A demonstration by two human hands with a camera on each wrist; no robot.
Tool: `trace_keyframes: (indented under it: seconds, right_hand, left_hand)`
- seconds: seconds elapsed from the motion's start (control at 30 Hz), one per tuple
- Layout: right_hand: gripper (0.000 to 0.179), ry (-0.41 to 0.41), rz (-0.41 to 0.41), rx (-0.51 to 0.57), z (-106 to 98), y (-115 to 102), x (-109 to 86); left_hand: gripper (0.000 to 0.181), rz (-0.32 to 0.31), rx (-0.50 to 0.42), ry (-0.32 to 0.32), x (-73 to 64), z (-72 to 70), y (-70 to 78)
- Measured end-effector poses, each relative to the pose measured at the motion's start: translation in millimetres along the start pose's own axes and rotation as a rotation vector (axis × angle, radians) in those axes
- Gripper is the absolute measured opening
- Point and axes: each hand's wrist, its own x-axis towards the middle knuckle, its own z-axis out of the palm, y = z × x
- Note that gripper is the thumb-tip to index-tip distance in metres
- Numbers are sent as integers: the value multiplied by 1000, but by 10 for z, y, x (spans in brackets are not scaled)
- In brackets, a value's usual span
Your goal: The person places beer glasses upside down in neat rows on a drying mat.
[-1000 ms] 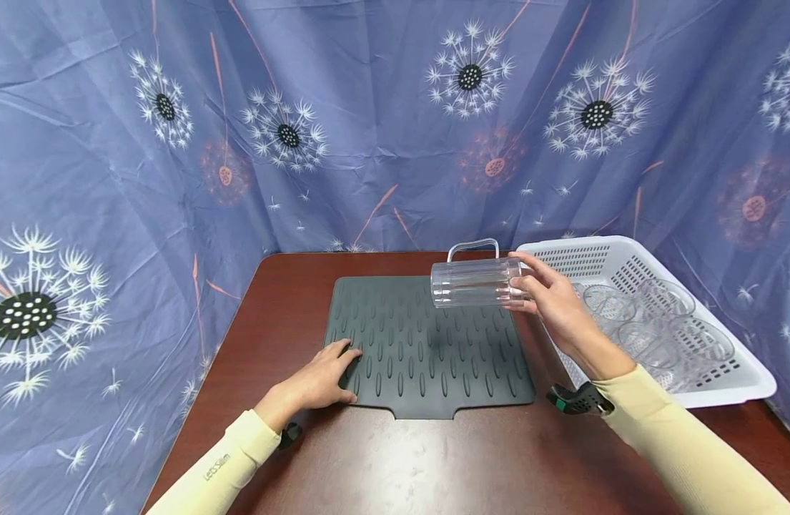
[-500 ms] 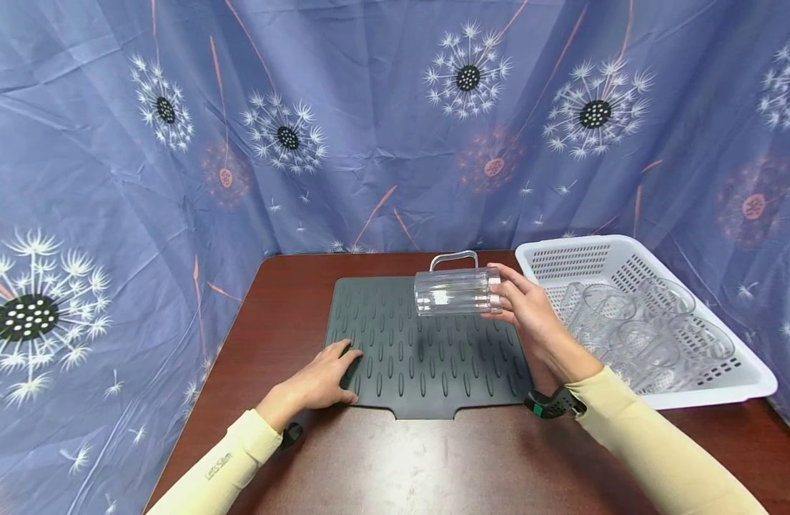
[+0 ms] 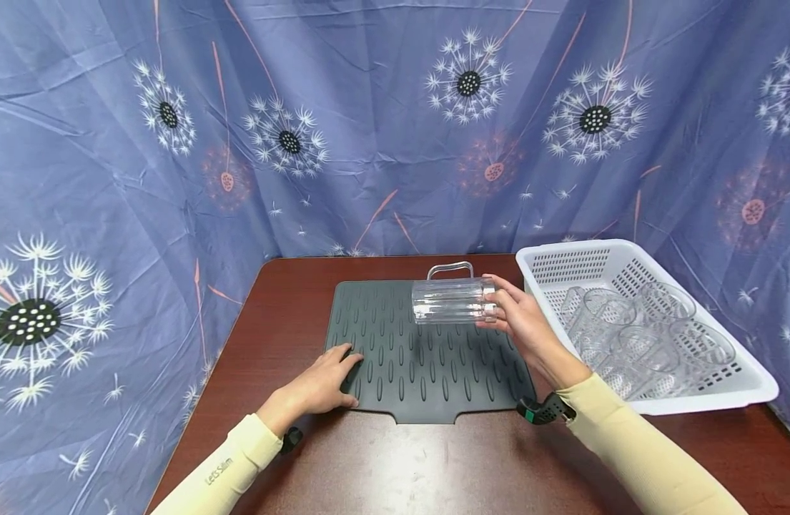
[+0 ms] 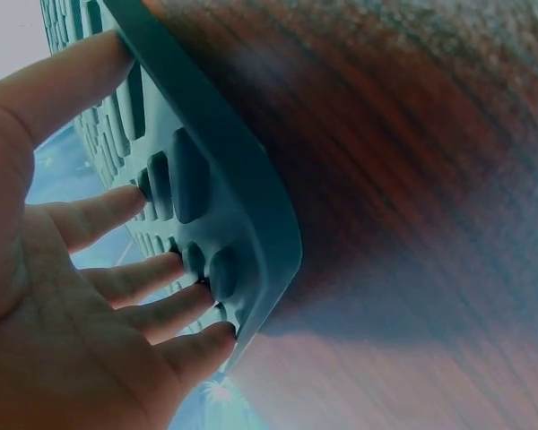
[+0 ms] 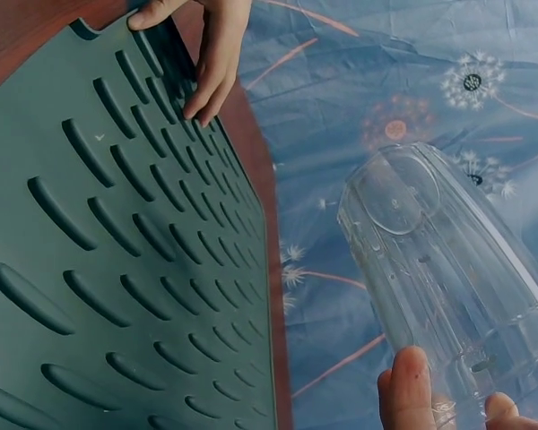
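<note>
My right hand (image 3: 520, 318) grips a clear glass mug (image 3: 447, 300) by the end nearest the basket. The mug lies sideways in the air over a dark grey ribbed drying mat (image 3: 395, 379), its handle on the far side. In the right wrist view the mug's round end (image 5: 396, 190) points away from the fingers (image 5: 409, 385). My left hand (image 3: 320, 379) rests at the mat's left front corner, fingers spread. Seen from the left wrist, its fingertips (image 4: 220, 336) touch the ribbed top of the mat.
A white perforated plastic basket (image 3: 697, 406) stands on the right of the brown wooden table (image 3: 285, 300). Inside it lie several clear glass mugs (image 3: 645, 347). A blue curtain with dandelion prints (image 3: 375, 129) hangs behind the table.
My right hand has carried the glass mug leftward and a little down, away from the basket and farther over the mat. My left hand has stayed on the mat's corner.
</note>
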Motion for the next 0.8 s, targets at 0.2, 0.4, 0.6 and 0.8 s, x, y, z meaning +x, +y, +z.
trace_keyframes:
  seconds: [0.2,0.4,0.6,0.8]
  right_hand:
    - [58,10,23,15,-23,70,24]
    - [58,6,17,-12,-14,87,65]
    - [60,13,31,-27,-9,104,52]
    - [59,13,28,-3,8,143,75]
  left_hand:
    - [79,2,8,3,2,26,-3]
    - [79,-5,2,9,15,20,6]
    - [79,6,-13,6,5,31,3]
    - [79,-1,2,-7,5,11,-21]
